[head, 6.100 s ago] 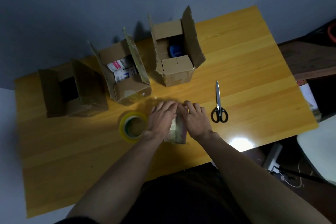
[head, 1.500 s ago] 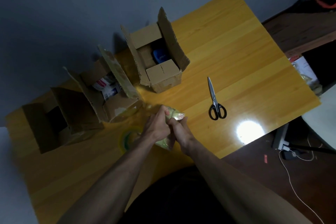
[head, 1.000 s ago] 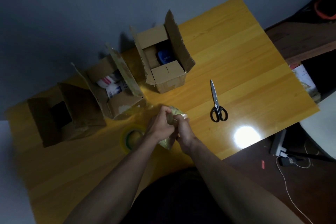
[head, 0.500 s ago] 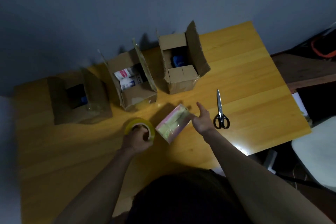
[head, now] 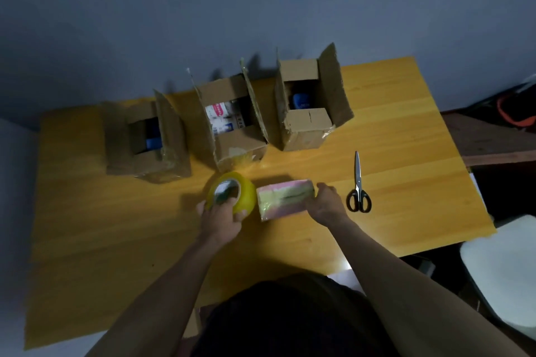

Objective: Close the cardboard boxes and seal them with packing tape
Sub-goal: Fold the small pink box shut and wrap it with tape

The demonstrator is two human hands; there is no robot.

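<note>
The left hand (head: 222, 219) is gripping the roll of packing tape (head: 232, 193), with the fingers curled around its near side; the yellow roll is standing tilted on the desk (head: 406, 153), near the middle of it. The right hand (head: 326, 206) is holding the right end of a small taped box (head: 285, 198), with the fingers bent around that end. This box is lying closed on the desk, just beside the tape roll on its right, and its surface is looking pink and pale green under shiny tape.

Three open cardboard boxes are standing in a row along the far edge of the desk, all with flaps pointing up. The left box (head: 145, 139) is showing something blue inside. The middle box (head: 232, 124) is containing white packets with print, too small to read. The right box (head: 307, 107) is holding a blue object, and one short flap is folded inward at its near side.

A pair of scissors (head: 358, 185) with black handles is lying shut towards the right edge of the desk, near the right hand but apart from it, with the blades pointing at the far edge.
</note>
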